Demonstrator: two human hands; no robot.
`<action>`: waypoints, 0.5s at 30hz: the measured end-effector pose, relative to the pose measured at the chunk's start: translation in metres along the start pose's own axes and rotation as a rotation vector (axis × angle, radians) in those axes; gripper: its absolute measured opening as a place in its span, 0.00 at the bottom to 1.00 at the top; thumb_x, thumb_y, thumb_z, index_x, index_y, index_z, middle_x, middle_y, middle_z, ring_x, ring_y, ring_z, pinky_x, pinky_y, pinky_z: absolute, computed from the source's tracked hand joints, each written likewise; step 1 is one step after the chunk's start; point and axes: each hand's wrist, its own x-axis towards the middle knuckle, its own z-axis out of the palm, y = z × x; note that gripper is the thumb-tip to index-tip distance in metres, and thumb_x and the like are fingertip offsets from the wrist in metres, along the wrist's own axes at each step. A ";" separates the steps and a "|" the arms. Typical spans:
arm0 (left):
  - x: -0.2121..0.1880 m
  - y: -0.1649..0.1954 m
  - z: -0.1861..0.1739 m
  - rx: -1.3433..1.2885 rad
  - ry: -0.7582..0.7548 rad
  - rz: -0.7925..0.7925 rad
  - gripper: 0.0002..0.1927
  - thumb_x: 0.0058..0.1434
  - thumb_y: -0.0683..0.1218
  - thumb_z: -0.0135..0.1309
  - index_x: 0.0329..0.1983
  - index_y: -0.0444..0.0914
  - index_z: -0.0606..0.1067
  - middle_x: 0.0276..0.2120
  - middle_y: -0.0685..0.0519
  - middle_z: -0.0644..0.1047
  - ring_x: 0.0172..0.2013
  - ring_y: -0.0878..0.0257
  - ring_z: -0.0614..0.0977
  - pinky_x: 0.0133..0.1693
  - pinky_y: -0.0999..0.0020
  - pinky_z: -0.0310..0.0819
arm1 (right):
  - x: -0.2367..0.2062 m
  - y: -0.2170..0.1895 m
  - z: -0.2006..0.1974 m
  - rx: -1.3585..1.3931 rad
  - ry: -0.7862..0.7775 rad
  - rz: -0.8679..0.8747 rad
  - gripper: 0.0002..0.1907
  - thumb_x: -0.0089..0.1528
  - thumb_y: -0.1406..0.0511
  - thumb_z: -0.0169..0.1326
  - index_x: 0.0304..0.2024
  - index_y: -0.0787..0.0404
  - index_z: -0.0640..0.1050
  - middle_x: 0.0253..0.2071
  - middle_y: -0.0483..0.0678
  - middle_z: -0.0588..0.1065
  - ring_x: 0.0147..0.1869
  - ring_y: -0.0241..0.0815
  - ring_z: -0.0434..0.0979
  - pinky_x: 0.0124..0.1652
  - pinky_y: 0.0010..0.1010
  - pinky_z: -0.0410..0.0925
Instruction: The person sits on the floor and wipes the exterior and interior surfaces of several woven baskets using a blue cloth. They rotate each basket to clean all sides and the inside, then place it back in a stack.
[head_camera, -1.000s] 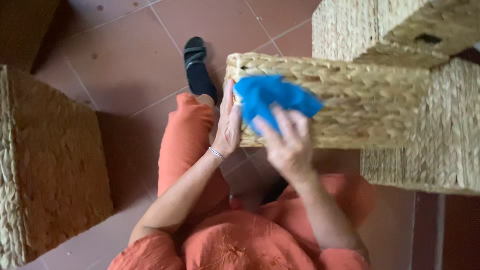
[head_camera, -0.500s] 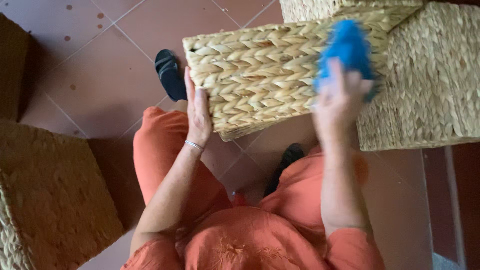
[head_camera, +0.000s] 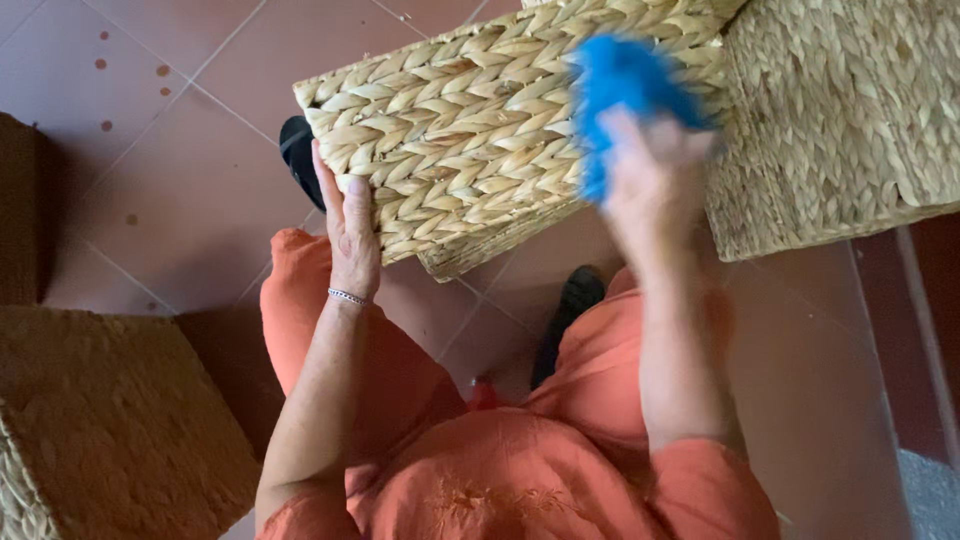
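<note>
A woven straw basket (head_camera: 470, 140) is tilted above my knees, its side facing me. My left hand (head_camera: 350, 235) lies flat against the basket's lower left corner and holds it up; a thin bracelet circles that wrist. My right hand (head_camera: 650, 175) is blurred by motion and grips a bright blue cloth (head_camera: 625, 85), pressed on the basket's right part. I wear orange clothes and black shoes (head_camera: 300, 155).
A second woven basket (head_camera: 850, 120) stands at the right, touching the one I hold. Another straw basket (head_camera: 110, 430) sits at the lower left. The floor is of reddish-brown tiles (head_camera: 170, 170). A dark piece of furniture (head_camera: 20, 210) shows at the left edge.
The basket has been turned and shifted left in view. My right hand with the blue cloth has moved from the basket's front edge across to its right side, wiping.
</note>
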 end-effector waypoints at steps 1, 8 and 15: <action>0.000 0.001 0.001 -0.009 0.002 -0.007 0.37 0.79 0.54 0.39 0.82 0.41 0.37 0.79 0.42 0.52 0.77 0.54 0.56 0.75 0.61 0.48 | -0.001 0.025 0.000 -0.067 0.026 0.094 0.20 0.67 0.68 0.60 0.60 0.48 0.79 0.57 0.52 0.75 0.54 0.55 0.72 0.51 0.50 0.68; -0.002 -0.003 -0.001 -0.053 0.056 -0.067 0.37 0.79 0.55 0.36 0.84 0.41 0.38 0.72 0.40 0.60 0.67 0.54 0.63 0.72 0.62 0.55 | -0.003 0.004 0.011 -0.029 0.061 0.258 0.21 0.68 0.72 0.56 0.63 0.51 0.76 0.60 0.55 0.73 0.60 0.62 0.71 0.53 0.52 0.68; 0.025 -0.012 -0.020 -0.062 0.056 -0.047 0.35 0.80 0.56 0.38 0.82 0.39 0.44 0.76 0.46 0.59 0.72 0.56 0.64 0.71 0.61 0.59 | -0.015 -0.147 0.010 0.261 0.000 -0.443 0.18 0.66 0.62 0.50 0.57 0.48 0.79 0.61 0.55 0.72 0.61 0.57 0.70 0.49 0.46 0.69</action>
